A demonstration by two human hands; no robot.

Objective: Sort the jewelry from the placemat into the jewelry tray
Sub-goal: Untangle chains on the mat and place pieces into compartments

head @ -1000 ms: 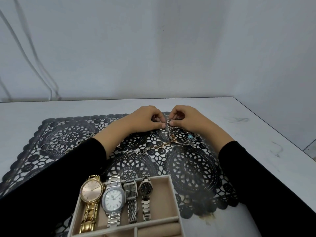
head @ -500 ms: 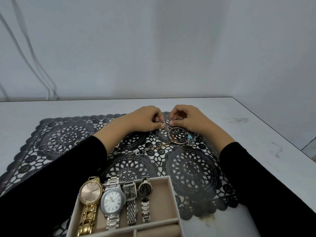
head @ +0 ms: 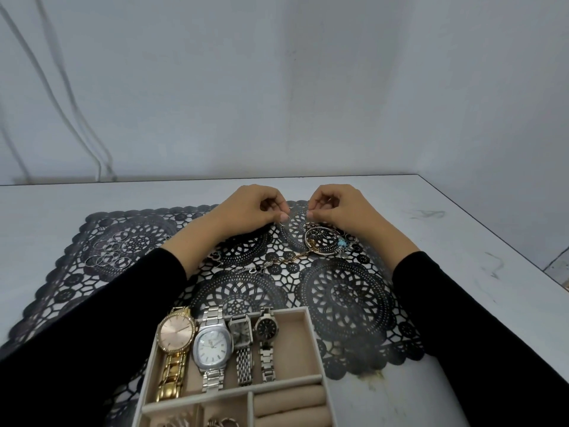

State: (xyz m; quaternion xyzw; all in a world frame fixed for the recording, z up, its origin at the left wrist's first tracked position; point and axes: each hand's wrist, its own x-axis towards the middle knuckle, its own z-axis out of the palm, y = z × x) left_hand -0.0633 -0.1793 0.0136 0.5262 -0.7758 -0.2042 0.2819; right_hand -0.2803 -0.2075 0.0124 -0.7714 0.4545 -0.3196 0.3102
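Note:
On the black lace placemat (head: 348, 306), my left hand (head: 255, 211) and my right hand (head: 338, 211) hover at the far middle, fingers curled. Each pinches a small thin silver piece at thumb and fingertip; what the pieces are is too small to tell. Just below the right hand lies a pile of bangles (head: 323, 241) with a blue bead, and a chain bracelet (head: 292, 258) trails from it to the left. Several silver hoops (head: 107, 254) lie at the mat's left. The beige jewelry tray (head: 311, 340) sits at the near edge, with several watches (head: 212, 349) in its top compartment.
The placemat lies on a white table (head: 462, 241), whose right edge runs diagonally at the right. A grey wall stands close behind. Rings (head: 221, 422) sit in a lower tray compartment, beside beige ring rolls (head: 289, 405).
My two hands, pinching together at one spot before, have drawn a little apart. The view has shifted slightly.

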